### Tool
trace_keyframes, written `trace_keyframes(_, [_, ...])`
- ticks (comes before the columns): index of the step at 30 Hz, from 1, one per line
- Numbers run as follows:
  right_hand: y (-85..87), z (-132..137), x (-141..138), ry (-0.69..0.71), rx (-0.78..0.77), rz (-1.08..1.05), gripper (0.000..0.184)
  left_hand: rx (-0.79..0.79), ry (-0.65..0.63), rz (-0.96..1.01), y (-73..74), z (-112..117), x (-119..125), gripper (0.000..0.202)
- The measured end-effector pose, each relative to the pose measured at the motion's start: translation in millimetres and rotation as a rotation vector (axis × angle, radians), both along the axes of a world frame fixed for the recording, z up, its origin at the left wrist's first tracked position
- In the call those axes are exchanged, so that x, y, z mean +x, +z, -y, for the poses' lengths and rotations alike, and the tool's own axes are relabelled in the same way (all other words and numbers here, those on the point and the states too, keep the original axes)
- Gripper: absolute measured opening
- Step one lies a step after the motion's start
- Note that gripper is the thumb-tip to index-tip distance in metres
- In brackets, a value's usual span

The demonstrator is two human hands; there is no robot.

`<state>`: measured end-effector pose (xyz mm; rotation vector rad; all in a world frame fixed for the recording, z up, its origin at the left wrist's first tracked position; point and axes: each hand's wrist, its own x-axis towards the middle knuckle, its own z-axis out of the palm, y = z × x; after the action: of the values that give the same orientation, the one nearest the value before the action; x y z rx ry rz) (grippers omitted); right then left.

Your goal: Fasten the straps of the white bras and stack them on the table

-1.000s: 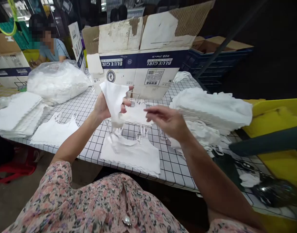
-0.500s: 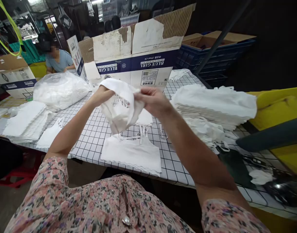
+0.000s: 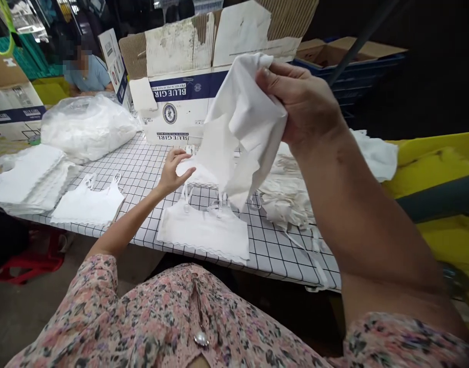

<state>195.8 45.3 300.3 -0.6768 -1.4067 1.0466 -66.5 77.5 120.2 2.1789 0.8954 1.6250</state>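
My right hand (image 3: 301,99) is raised in front of the carton, its thumb and fingers closed on a white camisole top (image 3: 244,115). The crumpled top hangs from that grip, with a thinner off-white layer showing. Lower and to the left, my left hand (image 3: 176,173) is open and holds nothing, its thumb and fingers apart. Just right of its fingertips lies white cloth (image 3: 199,171), partly hidden by the hanging top. Closer to me, a cropped white camisole (image 3: 203,232) lies flat, straps pointing away and wavy hem near the table edge.
Another camisole (image 3: 89,200) lies left on the checked tablecloth (image 3: 142,230). Beyond it are a stack of white pieces (image 3: 27,176) and a stuffed clear bag (image 3: 90,125). A carton (image 3: 176,120) stands behind; more white garments (image 3: 286,191) lie right. A person (image 3: 84,71) sits far left.
My left hand has let go of the camisole top and moved down, its fingers now apart. My right hand has lifted the top up and to the right. The view has tilted downward slightly.
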Motion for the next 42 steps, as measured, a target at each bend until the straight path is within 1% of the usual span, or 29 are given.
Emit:
trace_keyframes(1, [2.7, 1, 0, -0.017, -0.002, 0.027, 0.047, -0.033, 0.024, 0.033, -2.7, 4, 2, 0.053])
trace_keyframes(2, [5.1, 1, 0, -0.035, -0.003, 0.054, 0.048, -0.083, 0.024, 0.075, -1.6, 7, 5, 0.054])
trace_keyframes(3, [6.7, 1, -1, -0.045, -0.005, 0.086, 0.049, -0.153, -0.005, 0.125, 3.3, 12, 8, 0.054])
trace_keyframes(5, [7.4, -1, -5, -0.033, -0.011, 0.17, 0.05, -0.343, -0.154, 0.236, 22.8, 20, 17, 0.055])
trace_keyframes(7, [4.8, -5, -13, -0.002, -0.014, 0.254, 0.05, -0.569, -0.38, 0.337, 49.9, 26, 26, 0.059])
trace_keyframes(9, [0.3, -9, -20, 0.003, -0.011, 0.316, 0.046, -0.732, -0.564, 0.387, 76.6, 29, 34, 0.054])
trace_keyframes(10, [-2.0, -11, -23, -0.019, -0.005, 0.346, 0.042, -0.774, -0.613, 0.409, 87.5, 29, 36, 0.049])
trace_keyframes(11, [-4.0, -13, -25, -0.058, 0.0, 0.378, 0.036, -0.795, -0.634, 0.431, 96.2, 28, 37, 0.046])
trace_keyframes(13, [-6.8, -17, -26, -0.157, 0.003, 0.436, 0.027, -0.8, -0.622, 0.484, 106.4, 25, 33, 0.042])
trace_keyframes(15, [-8.2, -21, -25, -0.241, -0.002, 0.468, 0.026, -0.816, -0.581, 0.482, 109.5, 18, 24, 0.037])
trace_keyframes(16, [-8.8, -22, -24, -0.253, -0.013, 0.474, 0.025, -0.827, -0.543, 0.44, 109.7, 14, 19, 0.034])
trace_keyframes(17, [-9.3, -24, -24, -0.237, -0.029, 0.484, 0.024, -0.812, -0.474, 0.391, 110.0, 10, 15, 0.032])
trace_keyframes(18, [-9.8, -26, -24, -0.193, -0.049, 0.51, 0.023, -0.759, -0.38, 0.349, 110.8, 5, 12, 0.031])
trace_keyframes(20, [-10.9, -27, -28, -0.064, -0.074, 0.612, 0.024, -0.569, -0.201, 0.309, 114.9, -3, 12, 0.028])
trace_keyframes(21, [-11.3, -27, -31, -0.015, -0.059, 0.671, 0.026, -0.478, -0.163, 0.3, 118.3, -7, 14, 0.024])
trace_keyframes(22, [-11.6, -27, -34, 0.011, -0.027, 0.719, 0.029, -0.43, -0.183, 0.275, 122.4, -10, 18, 0.023])
trace_keyframes(23, [-11.8, -26, -35, 0.012, 0.01, 0.741, 0.029, -0.441, -0.258, 0.214, 126.7, -12, 23, 0.025])
trace_keyframes(24, [-12.0, -25, -36, -0.008, 0.033, 0.735, 0.029, -0.496, -0.362, 0.125, 131.0, -14, 28, 0.033])
trace_keyframes(25, [-12.5, -24, -33, -0.029, 0.028, 0.708, 0.032, -0.566, -0.461, 0.028, 135.0, -15, 32, 0.042])
trace_keyframes(26, [-13.5, -23, -28, -0.031, -0.014, 0.671, 0.037, -0.627, -0.536, -0.054, 138.5, -15, 34, 0.047])
trace_keyframes(27, [-15.2, -22, -20, -0.002, -0.085, 0.635, 0.044, -0.666, -0.579, -0.103, 141.5, -15, 35, 0.048])
trace_keyframes(29, [-21.5, -21, 2, 0.118, -0.243, 0.607, 0.057, -0.681, -0.583, -0.093, 145.5, -16, 28, 0.045])
trace_keyframes(31, [-30.8, -17, 24, 0.253, -0.335, 0.633, 0.058, -0.682, -0.547, -0.049, 146.5, -18, 15, 0.041])
trace_keyframes(33, [-39.9, -13, 35, 0.315, -0.34, 0.655, 0.054, -0.734, -0.547, -0.086, 143.2, -21, 6, 0.038])
trace_keyframes(35, [-45.5, -9, 32, 0.324, -0.304, 0.644, 0.052, -0.81, -0.604, -0.152, 134.9, -22, 6, 0.037])
trace_keyframes(37, [-46.4, -9, 21, 0.315, -0.266, 0.621, 0.053, -0.878, -0.702, -0.169, 123.5, -21, 17, 0.043])
trace_keyframes(39, [-44.8, -12, 13, 0.312, -0.255, 0.608, 0.054, -0.926, -0.764, -0.128, 113.8, -20, 30, 0.049])
trace_keyframes(40, [-44.3, -15, 14, 0.314, -0.266, 0.608, 0.054, -0.944, -0.763, -0.103, 111.2, -21, 33, 0.049])
trace_keyframes(42, [-46.2, -21, 26, 0.306, -0.314, 0.63, 0.054, -0.949, -0.7, -0.035, 112.1, -26, 31, 0.043])
